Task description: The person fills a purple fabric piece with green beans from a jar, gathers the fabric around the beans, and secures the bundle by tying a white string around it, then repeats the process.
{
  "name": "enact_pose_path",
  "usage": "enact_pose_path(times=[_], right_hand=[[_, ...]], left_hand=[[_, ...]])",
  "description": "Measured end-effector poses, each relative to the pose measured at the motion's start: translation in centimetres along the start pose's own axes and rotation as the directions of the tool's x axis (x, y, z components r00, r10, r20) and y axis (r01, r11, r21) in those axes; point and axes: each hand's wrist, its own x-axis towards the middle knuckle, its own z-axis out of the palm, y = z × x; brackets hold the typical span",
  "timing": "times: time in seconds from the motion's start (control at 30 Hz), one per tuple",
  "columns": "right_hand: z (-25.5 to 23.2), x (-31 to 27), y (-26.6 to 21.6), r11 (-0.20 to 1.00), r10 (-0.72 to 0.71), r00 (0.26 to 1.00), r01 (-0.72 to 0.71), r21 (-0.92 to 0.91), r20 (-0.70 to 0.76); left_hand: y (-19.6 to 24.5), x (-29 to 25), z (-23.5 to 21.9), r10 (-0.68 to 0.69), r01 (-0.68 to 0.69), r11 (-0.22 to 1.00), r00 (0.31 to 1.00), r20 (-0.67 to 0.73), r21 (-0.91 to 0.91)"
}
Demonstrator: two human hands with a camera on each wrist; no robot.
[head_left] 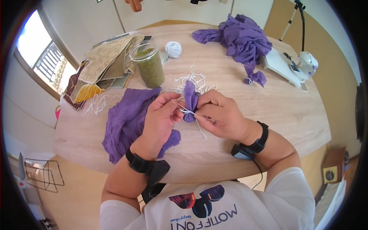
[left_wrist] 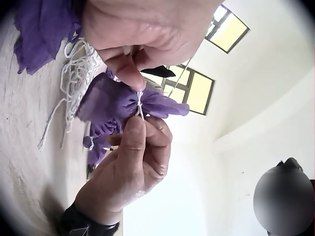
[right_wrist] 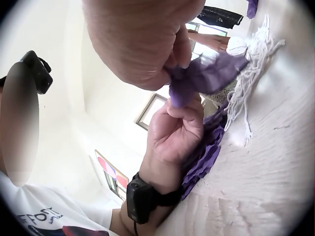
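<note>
To the right of the right hand (head_left: 226, 117), bare tabletop (head_left: 280, 115) gives a hand room to pass, out towards the white machine (head_left: 308, 62). Just beyond both hands, tangled white string (head_left: 198, 82) lies in the way (low, but full of loops). Beyond the left hand (head_left: 159, 119) stands a tall jar (head_left: 150, 71), and purple cloth (head_left: 126, 120) crowds its outer side. A purple heap (head_left: 243, 38) blocks the far side beyond the right hand.
</note>
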Motion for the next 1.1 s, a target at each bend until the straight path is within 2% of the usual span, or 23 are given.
enact_pose_path(times=[0.17,0.27,0.3,0.37,0.47,0.57,0.73,0.77,0.83,0.93,1.1], right_hand=[[0.0,0.0,0.0,0.993,-0.097,0.995,0.099,-0.067,0.035],[0.3,-0.2,-0.2,0.982,0.079,0.997,-0.082,0.169,0.025],[0.3,-0.1,-0.1,0.948,0.175,0.983,-0.184,0.259,0.057],[0.2,-0.2,0.2,0.825,0.351,0.925,-0.378,0.419,0.143],[1.2,-0.5,1.2,0.55,0.46,0.874,-0.419,0.723,0.157],[0.6,-0.1,1.4,0.364,0.5,0.836,-0.44,0.821,0.227],[0.1,-0.3,2.0,0.161,0.404,0.813,-0.515,0.842,0.42],[0.1,-0.4,2.1,0.123,0.394,0.801,-0.533,0.837,0.451],[0.1,-0.5,1.9,0.194,0.431,0.779,-0.572,0.797,0.455],[0.1,-0.4,1.5,0.272,0.454,0.755,-0.624,0.733,0.474],[0.3,-0.6,1.5,0.317,0.442,0.755,-0.637,0.703,0.485]], left_hand=[[-0.4,0.1,-0.1,-0.027,0.027,0.999,1.0,0.006,-0.039],[-0.3,0.0,-0.1,-0.04,0.041,0.994,0.999,0.016,-0.102],[-0.2,0.0,-0.1,-0.044,0.048,0.989,0.998,0.033,-0.14],[-0.1,0.1,-0.2,-0.052,0.064,0.973,0.997,0.062,-0.224],[0.3,0.2,-0.2,-0.062,0.09,0.944,0.993,0.098,-0.318],[0.6,0.1,0.1,-0.084,0.129,0.938,0.985,0.151,-0.322],[0.5,-0.1,0.1,-0.13,0.186,0.959,0.96,0.25,-0.215],[0.7,-0.4,0.6,-0.115,0.151,0.973,0.972,0.204,-0.175],[1.2,-0.9,1.8,-0.077,0.087,0.992,0.99,0.115,-0.087],[1.0,-1.3,1.4,0.007,-0.016,0.995,0.996,0.084,0.098],[1.1,-1.4,1.1,0.043,-0.055,0.98,0.997,0.066,0.193]])
